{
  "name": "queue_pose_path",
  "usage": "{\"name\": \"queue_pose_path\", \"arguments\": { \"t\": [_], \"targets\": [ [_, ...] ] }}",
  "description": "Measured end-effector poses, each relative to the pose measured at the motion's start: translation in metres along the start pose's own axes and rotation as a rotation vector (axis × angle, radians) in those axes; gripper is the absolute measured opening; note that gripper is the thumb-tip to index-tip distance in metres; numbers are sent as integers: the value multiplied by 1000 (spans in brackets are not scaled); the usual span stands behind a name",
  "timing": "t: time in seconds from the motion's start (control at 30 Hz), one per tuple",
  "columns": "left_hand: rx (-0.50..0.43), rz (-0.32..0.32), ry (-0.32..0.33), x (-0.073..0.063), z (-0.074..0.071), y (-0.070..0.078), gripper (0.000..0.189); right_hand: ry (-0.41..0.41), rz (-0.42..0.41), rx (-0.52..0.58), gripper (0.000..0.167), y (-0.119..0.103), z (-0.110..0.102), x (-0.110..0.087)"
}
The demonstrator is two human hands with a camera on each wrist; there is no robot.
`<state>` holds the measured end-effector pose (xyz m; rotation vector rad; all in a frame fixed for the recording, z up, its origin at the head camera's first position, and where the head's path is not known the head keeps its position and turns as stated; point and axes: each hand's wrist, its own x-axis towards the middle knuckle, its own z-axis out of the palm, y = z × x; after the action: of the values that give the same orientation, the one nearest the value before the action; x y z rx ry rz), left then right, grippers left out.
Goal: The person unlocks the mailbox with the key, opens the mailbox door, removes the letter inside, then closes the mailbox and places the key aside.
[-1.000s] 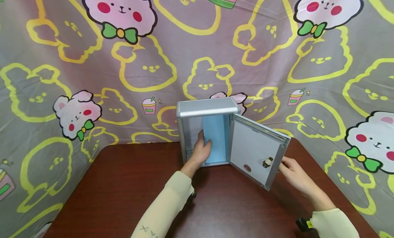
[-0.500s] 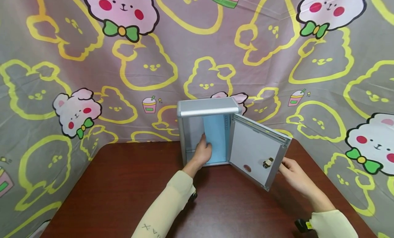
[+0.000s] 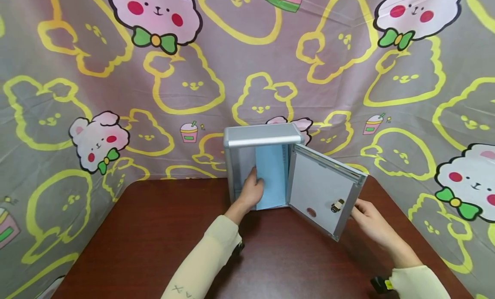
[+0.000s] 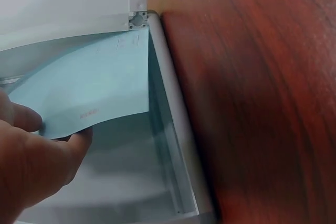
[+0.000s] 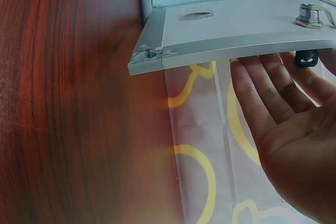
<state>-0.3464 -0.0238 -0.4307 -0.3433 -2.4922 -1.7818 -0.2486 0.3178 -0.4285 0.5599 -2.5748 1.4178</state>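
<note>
In the head view a silver metal box (image 3: 264,133) stands on the table with its hinged door (image 3: 318,185) swung out to the right. Inside is a light blue envelope (image 4: 100,77) with small red print near one edge. My left hand (image 3: 250,191) reaches into the box and pinches that edge between thumb and fingers. Behind the door's free edge, my right hand (image 3: 369,217) has its fingers extended, fingertips at the outer face. A black key head (image 5: 306,58) sticks out of that face between index finger and thumb, in the right wrist view.
A cam lock (image 3: 337,205) and an oval hole (image 3: 311,212) are on the door's inner face. The dark red-brown wooden table (image 3: 154,230) extends in front and to the left. A cartoon-patterned cloth (image 3: 216,54) hangs behind and along both sides.
My left hand has shifted slightly left, and the envelope's lower end has come a little toward the box's front opening. My right hand and the door stay nearly the same.
</note>
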Motion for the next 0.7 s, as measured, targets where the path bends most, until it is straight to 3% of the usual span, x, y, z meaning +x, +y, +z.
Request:
{"name": "queue_pose_path", "arguments": {
  "t": [0.17, 0.47, 0.7],
  "targets": [
    [-16, -6, -24, -5, -5, 4, 61, 7, 16, -5, 34, -1, 1, -1],
    [-56, 89, -72, -21, -10, 10, 52, 2, 20, -11, 35, 0, 0, -1],
    [-71, 96, -115, -33, -16, 13, 51, -2, -1, 18, 34, 1, 1, 0]
  ]
}}
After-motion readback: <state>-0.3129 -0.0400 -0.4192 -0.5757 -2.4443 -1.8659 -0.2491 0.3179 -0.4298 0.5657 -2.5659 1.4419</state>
